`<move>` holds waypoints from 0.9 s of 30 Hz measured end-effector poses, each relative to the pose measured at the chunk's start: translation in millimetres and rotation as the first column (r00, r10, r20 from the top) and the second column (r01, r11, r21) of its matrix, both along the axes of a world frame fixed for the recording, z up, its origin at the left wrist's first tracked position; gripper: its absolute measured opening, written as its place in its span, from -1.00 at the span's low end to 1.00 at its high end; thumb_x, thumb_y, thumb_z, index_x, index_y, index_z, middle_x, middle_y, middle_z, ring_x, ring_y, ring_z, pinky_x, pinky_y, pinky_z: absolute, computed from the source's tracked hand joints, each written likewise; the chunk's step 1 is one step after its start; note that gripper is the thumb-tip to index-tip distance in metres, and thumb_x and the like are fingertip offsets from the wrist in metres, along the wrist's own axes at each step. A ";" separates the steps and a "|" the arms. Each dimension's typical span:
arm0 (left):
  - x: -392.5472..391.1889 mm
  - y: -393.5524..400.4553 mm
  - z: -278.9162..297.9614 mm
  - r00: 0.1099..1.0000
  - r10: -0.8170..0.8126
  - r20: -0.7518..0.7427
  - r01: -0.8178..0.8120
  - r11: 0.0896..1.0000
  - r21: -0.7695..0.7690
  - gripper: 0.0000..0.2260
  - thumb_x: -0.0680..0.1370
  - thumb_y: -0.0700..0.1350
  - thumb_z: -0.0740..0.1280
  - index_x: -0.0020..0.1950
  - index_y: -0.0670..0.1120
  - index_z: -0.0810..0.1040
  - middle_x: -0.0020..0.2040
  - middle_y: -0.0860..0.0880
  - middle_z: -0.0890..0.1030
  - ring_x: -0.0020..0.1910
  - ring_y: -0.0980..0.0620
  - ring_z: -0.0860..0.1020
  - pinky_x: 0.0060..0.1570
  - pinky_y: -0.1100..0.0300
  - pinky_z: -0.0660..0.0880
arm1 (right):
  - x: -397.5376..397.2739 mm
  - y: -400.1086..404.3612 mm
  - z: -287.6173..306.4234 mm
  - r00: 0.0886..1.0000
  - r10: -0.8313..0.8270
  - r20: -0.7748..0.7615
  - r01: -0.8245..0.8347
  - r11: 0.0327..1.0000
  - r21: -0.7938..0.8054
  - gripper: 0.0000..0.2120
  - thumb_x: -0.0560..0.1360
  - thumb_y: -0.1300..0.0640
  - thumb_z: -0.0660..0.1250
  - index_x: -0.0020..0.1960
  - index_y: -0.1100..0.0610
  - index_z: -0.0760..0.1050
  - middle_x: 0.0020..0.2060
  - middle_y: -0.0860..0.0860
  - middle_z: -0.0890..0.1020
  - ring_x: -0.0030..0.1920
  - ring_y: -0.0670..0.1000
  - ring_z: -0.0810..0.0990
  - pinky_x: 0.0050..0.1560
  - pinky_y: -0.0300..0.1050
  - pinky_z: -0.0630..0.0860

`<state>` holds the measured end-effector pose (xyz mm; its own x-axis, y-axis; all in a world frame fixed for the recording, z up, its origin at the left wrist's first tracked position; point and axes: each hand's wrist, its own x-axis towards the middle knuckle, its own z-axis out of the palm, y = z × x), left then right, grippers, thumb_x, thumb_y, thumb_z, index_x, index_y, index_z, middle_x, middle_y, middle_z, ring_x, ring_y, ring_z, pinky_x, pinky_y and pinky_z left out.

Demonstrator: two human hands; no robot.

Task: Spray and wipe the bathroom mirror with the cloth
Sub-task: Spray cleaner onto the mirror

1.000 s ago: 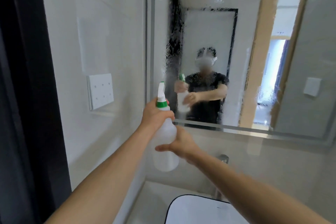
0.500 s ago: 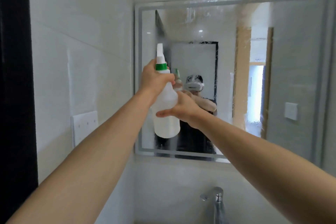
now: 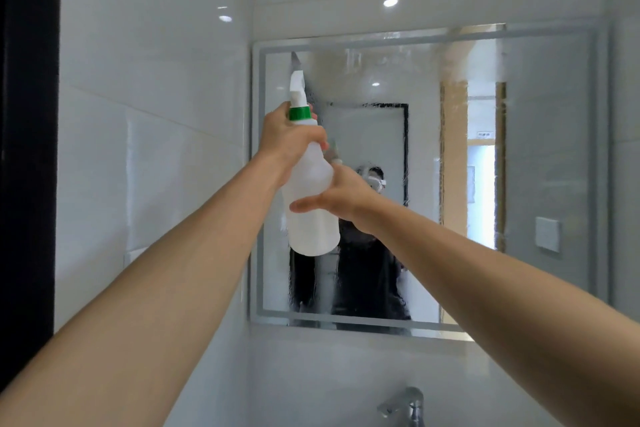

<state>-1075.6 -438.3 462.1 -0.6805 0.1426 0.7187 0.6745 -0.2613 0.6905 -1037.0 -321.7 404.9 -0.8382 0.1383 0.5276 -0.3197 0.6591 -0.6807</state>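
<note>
A white spray bottle (image 3: 311, 211) with a green collar and a white nozzle is held up in front of the left part of the bathroom mirror (image 3: 547, 163). My left hand (image 3: 282, 140) grips the bottle's neck just under the collar. My right hand (image 3: 337, 196) cups the bottle's body from the right, thumb lying across its front. The nozzle points toward the mirror's upper left. Spray film and runs cover the glass along the top and down the left and middle. No cloth is in view.
White tiled walls (image 3: 156, 80) surround the mirror. A chrome tap (image 3: 407, 406) stands below it at the bottom edge. A dark door frame (image 3: 27, 149) runs down the far left. The mirror reflects a person, a doorway and a wall switch.
Both hands have lifted the bottle from near the mirror's lower edge to its upper left. The view has tilted up, so the basin has dropped out of sight.
</note>
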 end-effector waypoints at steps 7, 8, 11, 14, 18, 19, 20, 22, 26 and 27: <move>14.3 39.0 7.5 0.997 -0.078 -0.025 0.076 0.993 -0.088 -0.66 0.13 -0.34 0.45 -0.16 -0.09 0.55 -0.24 -0.12 0.55 -0.30 -0.11 0.56 -0.28 0.08 0.55 | 23.0 30.3 -0.5 0.991 -0.124 -0.052 0.122 0.992 -0.039 -0.26 0.15 -0.04 0.68 0.25 0.06 0.48 0.07 0.00 0.65 0.10 0.07 0.62 0.13 0.10 0.61; 16.8 47.2 7.5 0.995 -0.094 -0.032 0.090 0.991 -0.096 -0.66 0.15 -0.37 0.46 -0.15 -0.09 0.55 -0.22 -0.10 0.56 -0.31 -0.08 0.55 -0.31 0.13 0.53 | 27.7 37.5 -1.0 0.990 -0.134 -0.051 0.132 0.990 -0.045 -0.27 0.16 -0.03 0.68 0.25 0.07 0.48 0.06 -0.01 0.65 0.09 0.07 0.62 0.14 0.10 0.60; 23.3 74.0 8.8 0.986 -0.162 -0.050 0.155 0.980 -0.122 -0.61 0.22 -0.40 0.47 -0.01 -0.13 0.58 -0.08 -0.08 0.59 -0.21 -0.08 0.58 -0.30 0.13 0.58 | 43.3 60.8 -2.2 0.986 -0.156 -0.062 0.153 0.987 -0.052 -0.31 0.21 0.02 0.67 0.26 0.05 0.47 0.07 -0.01 0.65 0.12 0.09 0.61 0.19 0.13 0.58; 32.4 101.7 9.2 0.976 -0.213 -0.055 0.204 0.969 -0.138 -0.50 0.20 -0.37 0.48 0.13 -0.18 0.57 -0.02 -0.10 0.59 -0.14 -0.14 0.60 -0.08 -0.08 0.62 | 61.3 83.6 -1.8 0.976 -0.210 -0.059 0.206 0.977 -0.061 -0.33 0.22 0.03 0.66 0.24 0.04 0.46 0.07 0.01 0.64 0.12 0.10 0.61 0.16 0.15 0.60; 51.1 140.4 9.9 0.959 -0.271 -0.080 0.260 0.957 -0.129 -0.57 0.13 -0.32 0.48 -0.04 -0.10 0.55 -0.16 -0.03 0.56 -0.27 -0.01 0.55 -0.25 0.08 0.58 | 86.7 117.0 -0.5 0.958 -0.285 -0.044 0.280 0.956 -0.085 -0.30 0.21 0.03 0.68 0.25 0.08 0.44 0.09 0.03 0.64 0.12 0.10 0.62 0.14 0.13 0.61; 56.2 150.2 10.3 0.957 -0.283 -0.072 0.273 0.954 -0.123 -0.57 0.10 -0.30 0.48 -0.07 -0.09 0.55 -0.17 -0.05 0.56 -0.26 -0.04 0.55 -0.24 0.07 0.57 | 93.6 125.2 -0.4 0.954 -0.296 -0.040 0.291 0.952 -0.096 -0.29 0.20 0.03 0.68 0.25 0.08 0.44 0.09 0.03 0.64 0.11 0.10 0.62 0.13 0.12 0.62; 60.6 160.0 10.3 0.955 -0.290 -0.064 0.282 0.952 -0.117 -0.58 0.08 -0.28 0.47 -0.10 -0.08 0.54 -0.18 -0.07 0.55 -0.26 -0.07 0.55 -0.23 0.03 0.56 | 100.6 133.1 -0.5 0.951 -0.307 -0.037 0.302 0.948 -0.101 -0.29 0.20 0.03 0.68 0.25 0.07 0.45 0.08 0.02 0.64 0.10 0.08 0.63 0.11 0.09 0.62; 69.4 178.5 9.9 0.951 -0.302 -0.064 0.293 0.949 -0.117 -0.61 0.06 -0.27 0.47 -0.15 -0.07 0.54 -0.26 -0.07 0.54 -0.30 -0.08 0.54 -0.26 0.02 0.55 | 113.5 148.3 -2.0 0.942 -0.332 -0.042 0.327 0.940 -0.101 -0.30 0.18 0.01 0.68 0.22 0.06 0.47 0.05 -0.01 0.66 0.07 0.05 0.64 0.07 0.01 0.62; 88.9 211.3 8.4 0.929 -0.366 -0.052 0.357 0.924 -0.139 -0.62 0.07 -0.29 0.47 -0.15 -0.11 0.55 -0.28 -0.09 0.57 -0.31 -0.11 0.55 -0.24 -0.06 0.60 | 138.9 175.4 -5.7 0.928 -0.371 -0.039 0.366 0.925 -0.101 -0.36 0.16 0.01 0.67 0.17 0.03 0.53 0.01 -0.02 0.69 0.02 0.02 0.68 0.03 -0.02 0.63; 95.0 218.0 8.3 0.918 -0.394 -0.048 0.383 0.911 -0.152 -0.58 0.08 -0.31 0.47 -0.08 -0.15 0.57 -0.24 -0.11 0.58 -0.28 -0.12 0.56 -0.18 -0.13 0.62 | 145.3 181.3 -6.6 0.926 -0.375 -0.041 0.369 0.924 -0.104 -0.38 0.17 0.02 0.67 0.16 0.01 0.53 -0.01 -0.03 0.70 0.01 0.01 0.68 0.00 -0.06 0.63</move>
